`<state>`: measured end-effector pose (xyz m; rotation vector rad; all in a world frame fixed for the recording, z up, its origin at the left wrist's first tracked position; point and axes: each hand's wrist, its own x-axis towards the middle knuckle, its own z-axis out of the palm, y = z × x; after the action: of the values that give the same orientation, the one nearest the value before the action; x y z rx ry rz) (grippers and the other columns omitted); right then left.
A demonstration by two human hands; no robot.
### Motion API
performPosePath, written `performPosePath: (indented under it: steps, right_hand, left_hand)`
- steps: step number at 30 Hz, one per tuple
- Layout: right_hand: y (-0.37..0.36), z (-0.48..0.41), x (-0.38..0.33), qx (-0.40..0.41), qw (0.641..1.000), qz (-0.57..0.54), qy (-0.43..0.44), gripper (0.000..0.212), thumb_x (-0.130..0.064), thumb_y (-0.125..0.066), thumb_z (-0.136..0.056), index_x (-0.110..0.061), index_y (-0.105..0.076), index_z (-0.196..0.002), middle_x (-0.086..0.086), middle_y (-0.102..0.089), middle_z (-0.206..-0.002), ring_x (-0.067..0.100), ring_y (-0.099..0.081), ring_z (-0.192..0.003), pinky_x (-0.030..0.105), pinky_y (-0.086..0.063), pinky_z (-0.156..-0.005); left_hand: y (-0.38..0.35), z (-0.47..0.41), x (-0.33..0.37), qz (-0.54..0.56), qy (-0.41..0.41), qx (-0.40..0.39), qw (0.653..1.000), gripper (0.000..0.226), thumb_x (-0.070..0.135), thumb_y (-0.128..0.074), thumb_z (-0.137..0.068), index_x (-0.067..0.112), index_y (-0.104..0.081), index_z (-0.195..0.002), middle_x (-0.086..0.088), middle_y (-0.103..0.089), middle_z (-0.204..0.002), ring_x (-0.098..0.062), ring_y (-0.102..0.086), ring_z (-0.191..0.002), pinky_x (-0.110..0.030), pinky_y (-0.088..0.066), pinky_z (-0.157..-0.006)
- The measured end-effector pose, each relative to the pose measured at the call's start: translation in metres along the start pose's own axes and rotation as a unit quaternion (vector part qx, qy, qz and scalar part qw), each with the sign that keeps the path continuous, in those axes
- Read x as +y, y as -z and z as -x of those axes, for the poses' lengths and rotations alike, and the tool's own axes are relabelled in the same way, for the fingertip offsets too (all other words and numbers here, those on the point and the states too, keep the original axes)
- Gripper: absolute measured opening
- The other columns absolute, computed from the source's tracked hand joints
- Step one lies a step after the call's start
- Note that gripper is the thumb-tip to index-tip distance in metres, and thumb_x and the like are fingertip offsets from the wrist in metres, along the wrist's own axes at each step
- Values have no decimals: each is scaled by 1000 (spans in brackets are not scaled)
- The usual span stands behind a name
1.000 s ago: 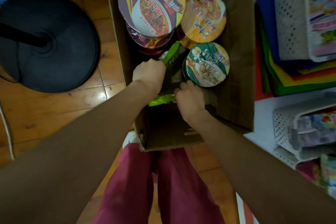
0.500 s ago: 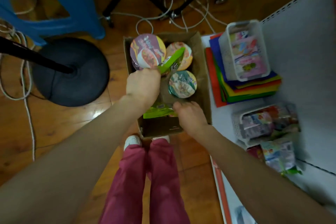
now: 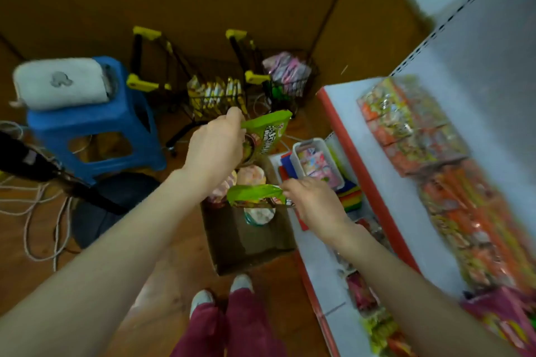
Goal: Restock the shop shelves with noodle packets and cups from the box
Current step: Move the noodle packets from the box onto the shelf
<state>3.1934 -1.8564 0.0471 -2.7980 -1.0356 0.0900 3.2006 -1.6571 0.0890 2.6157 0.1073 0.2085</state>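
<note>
Green film crackles in both grips. The left grip (image 3: 216,148) is curled round the lower end of one green packet (image 3: 268,132), holding it tilted above the far end of the box (image 3: 246,249). The right grip (image 3: 316,203) pinches the edge of a second green packet (image 3: 253,195), which lies nearly flat over the box's middle.

From where I stand these look light and soft-skinned, probably with a brittle noodle block inside and slick wrapping. I'd say they are best held across the block or by the sealed seam, never squeezed hard.

Below them the box sits on the wooden floor by the person's shoes, with noodle cups (image 3: 259,215) upright inside. To the right is the white shelf (image 3: 391,197), red along its edge, where rows of stocked packets (image 3: 414,130) lie too blurred to read. A blue stool (image 3: 95,124) stands off to the left.
</note>
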Motion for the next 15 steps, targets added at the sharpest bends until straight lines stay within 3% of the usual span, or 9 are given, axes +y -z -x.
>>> performPosePath:
  steps: [2,5,9,12,15]
  right_hand:
    - [42,0,1,22,999,11,-24,26,0,-75,-65,-9,-67,-88,9,-68,-66,30,-65,-63,30,-49,-52]
    - [105,3,1,98,993,13,-67,14,-9,-59,-85,-5,-67,-95,14,-70,-81,34,-65,-75,35,-49,-63]
    - [170,16,7,191,980,-1,-62,33,-26,-41,-89,-3,-64,-94,13,-68,-79,31,-64,-73,30,-46,-65]
    - [213,26,12,233,971,-10,-62,47,-35,-32,-88,-3,-64,-99,14,-68,-86,32,-64,-80,36,-48,-70]
    - [249,36,22,268,961,8,-65,50,-38,-28,-87,-5,-63,-100,11,-69,-89,30,-63,-82,34,-46,-73]
  left_hand:
    - [34,-9,20,42,-32,33,998,22,14,-46,-95,1,-48,-112,-22,-63,-96,-41,-60,-87,-45,-45,-69]
    - [79,-22,53,80,-77,68,992,22,14,-44,-96,1,-46,-114,-21,-62,-89,-41,-59,-81,-46,-47,-66]
    - [126,-39,97,108,-132,124,977,18,15,-42,-97,2,-46,-109,-12,-57,-81,-40,-58,-77,-44,-47,-64]
    - [155,-53,127,125,-162,173,964,18,14,-43,-96,1,-47,-109,-16,-60,-82,-40,-58,-80,-41,-46,-67]
    - [181,-69,158,137,-196,215,947,19,12,-45,-96,-1,-50,-109,-22,-62,-86,-39,-58,-82,-39,-40,-67]
